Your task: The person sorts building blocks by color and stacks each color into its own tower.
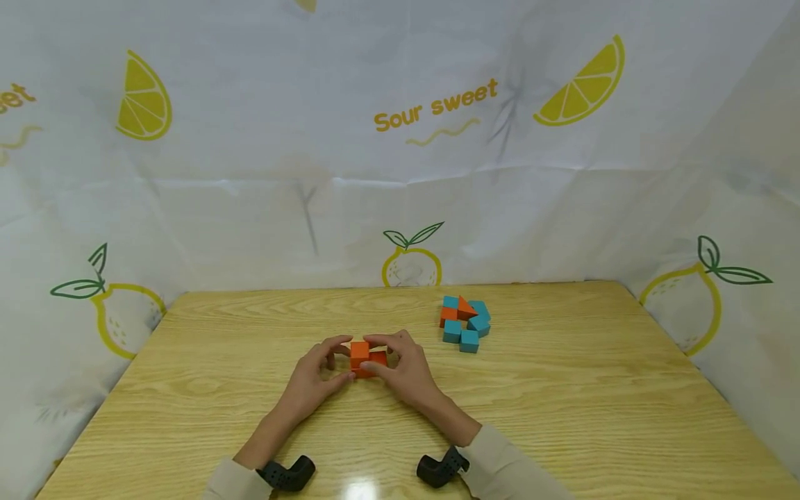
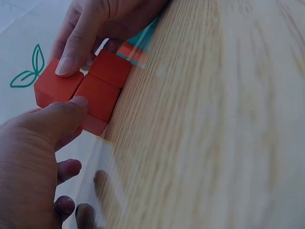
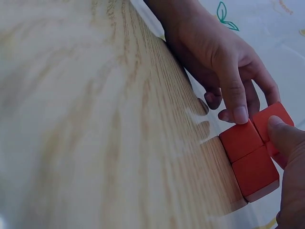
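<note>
Three orange cubes stand together on the wooden table, two side by side below and an upper orange cube (image 1: 359,353) on the left one. My right hand (image 1: 406,368) pinches the upper cube, its thumb across the near face in the right wrist view. The thumb of my left hand (image 1: 312,383) presses the near face of the lower left cube (image 3: 238,143), while its index finger reaches round the far side. The lower right cube (image 3: 257,174) sits beside it, partly covered by my right hand in the head view.
Behind and to the right lies a cluster of several blocks, including blue cubes (image 1: 469,341), an orange cube (image 1: 448,317) and an orange triangular block (image 1: 466,308). The wooden table (image 1: 594,389) ends at a white lemon-printed cloth (image 1: 281,229).
</note>
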### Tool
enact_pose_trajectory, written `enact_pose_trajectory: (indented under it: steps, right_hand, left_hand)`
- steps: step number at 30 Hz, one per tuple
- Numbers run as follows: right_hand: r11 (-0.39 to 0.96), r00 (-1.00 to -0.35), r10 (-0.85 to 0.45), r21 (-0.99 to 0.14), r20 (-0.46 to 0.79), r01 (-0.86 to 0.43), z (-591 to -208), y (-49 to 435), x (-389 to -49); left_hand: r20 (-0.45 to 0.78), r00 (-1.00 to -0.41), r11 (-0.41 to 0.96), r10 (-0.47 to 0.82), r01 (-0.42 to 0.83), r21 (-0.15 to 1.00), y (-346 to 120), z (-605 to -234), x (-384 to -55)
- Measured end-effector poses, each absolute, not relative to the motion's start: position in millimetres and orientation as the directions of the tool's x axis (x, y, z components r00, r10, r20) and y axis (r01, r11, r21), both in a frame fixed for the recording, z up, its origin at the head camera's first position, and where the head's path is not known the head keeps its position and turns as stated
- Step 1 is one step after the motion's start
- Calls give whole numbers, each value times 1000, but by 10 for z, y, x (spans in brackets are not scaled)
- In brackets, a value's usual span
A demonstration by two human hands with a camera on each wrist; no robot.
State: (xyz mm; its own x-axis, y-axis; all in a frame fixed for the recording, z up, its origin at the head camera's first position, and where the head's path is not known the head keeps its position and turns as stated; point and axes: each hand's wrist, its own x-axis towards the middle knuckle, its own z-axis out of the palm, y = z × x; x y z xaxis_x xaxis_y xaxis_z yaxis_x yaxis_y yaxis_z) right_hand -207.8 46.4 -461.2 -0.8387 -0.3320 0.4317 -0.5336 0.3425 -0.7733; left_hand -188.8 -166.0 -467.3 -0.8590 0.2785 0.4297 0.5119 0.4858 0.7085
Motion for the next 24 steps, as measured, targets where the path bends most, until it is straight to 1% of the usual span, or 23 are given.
enact_pose_trajectory:
  steps: [16,24]
  right_hand:
    - [347,-844,-338,-779,416,-522,-4590,458,-2064]
    - [343,-845,-337,-782,416,-521,-4587,454,-2062]
  left_hand:
    - [476,-829,469,294,559,684,-1671,-4678,-1897]
    - [472,-831,461,293,555,692,-1672,-4677,-1898]
